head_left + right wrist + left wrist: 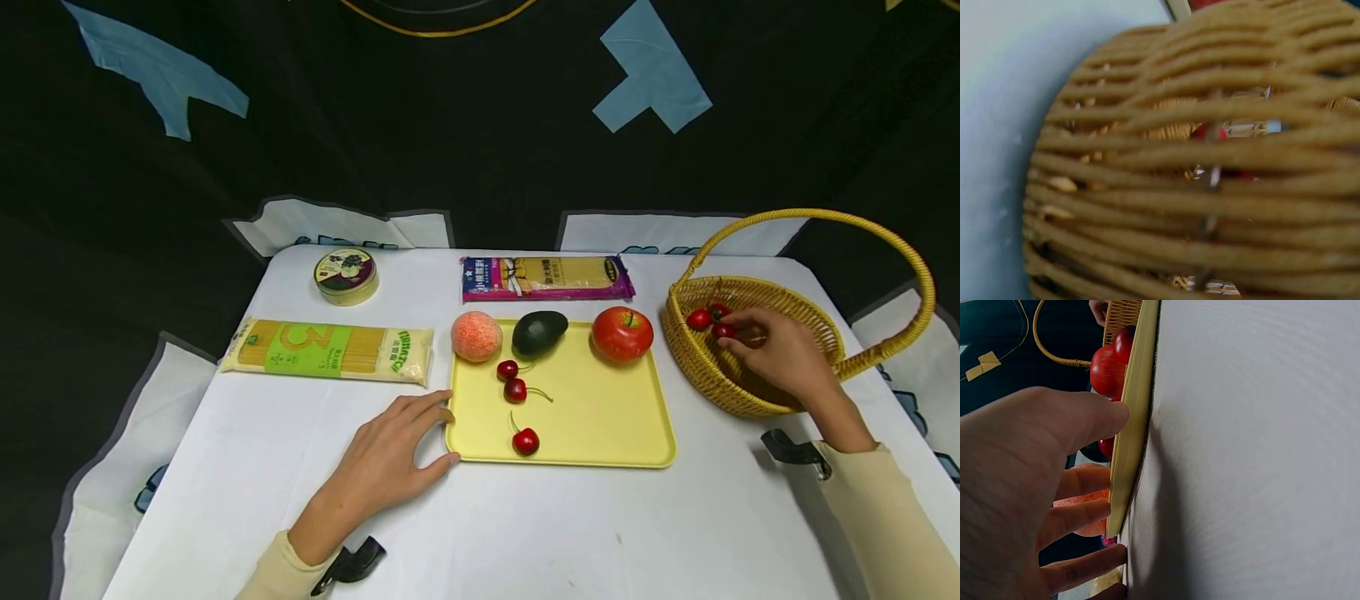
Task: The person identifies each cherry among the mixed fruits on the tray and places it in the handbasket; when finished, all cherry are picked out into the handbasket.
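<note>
While left hand [390, 454] touches tray [600, 417], right hand [783, 354] pinches cherry [723, 331].

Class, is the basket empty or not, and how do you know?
Not empty: the head view shows red fruit inside the basket.

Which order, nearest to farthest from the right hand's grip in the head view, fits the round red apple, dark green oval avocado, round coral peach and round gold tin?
1. Red apple: right side of the yellow rectangular tray.
2. Avocado: left of the apple.
3. Peach: tray's left side.
4. Tin: left of the tray.
</note>
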A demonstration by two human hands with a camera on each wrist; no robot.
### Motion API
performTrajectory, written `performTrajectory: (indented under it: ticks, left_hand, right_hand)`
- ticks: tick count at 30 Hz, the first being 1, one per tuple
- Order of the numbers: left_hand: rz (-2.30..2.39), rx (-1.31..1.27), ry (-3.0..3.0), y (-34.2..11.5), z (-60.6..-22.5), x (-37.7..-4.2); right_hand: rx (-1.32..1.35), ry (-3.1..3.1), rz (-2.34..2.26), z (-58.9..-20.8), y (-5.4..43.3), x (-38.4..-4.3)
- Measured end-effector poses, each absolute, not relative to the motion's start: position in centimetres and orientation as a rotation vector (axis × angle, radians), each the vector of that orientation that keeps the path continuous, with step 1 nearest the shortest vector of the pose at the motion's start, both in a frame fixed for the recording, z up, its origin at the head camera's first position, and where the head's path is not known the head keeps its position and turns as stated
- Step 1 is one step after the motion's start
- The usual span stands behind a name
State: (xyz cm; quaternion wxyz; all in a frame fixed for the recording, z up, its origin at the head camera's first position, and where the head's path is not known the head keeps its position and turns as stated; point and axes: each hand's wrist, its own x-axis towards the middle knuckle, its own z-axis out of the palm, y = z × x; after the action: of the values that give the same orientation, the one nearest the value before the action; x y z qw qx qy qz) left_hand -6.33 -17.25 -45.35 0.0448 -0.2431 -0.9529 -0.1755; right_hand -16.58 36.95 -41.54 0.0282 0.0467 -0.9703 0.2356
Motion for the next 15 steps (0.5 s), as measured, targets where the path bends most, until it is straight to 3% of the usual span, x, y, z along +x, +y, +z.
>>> performTrajectory:
  ticks: [15]
  left_hand:
    - [-0.534, -0.742, -2.913, -17.2, -45.3, -6.3]
  right_hand:
    - [0.142, -3.076, 0.73, -42.0, 38.0, -17.8]
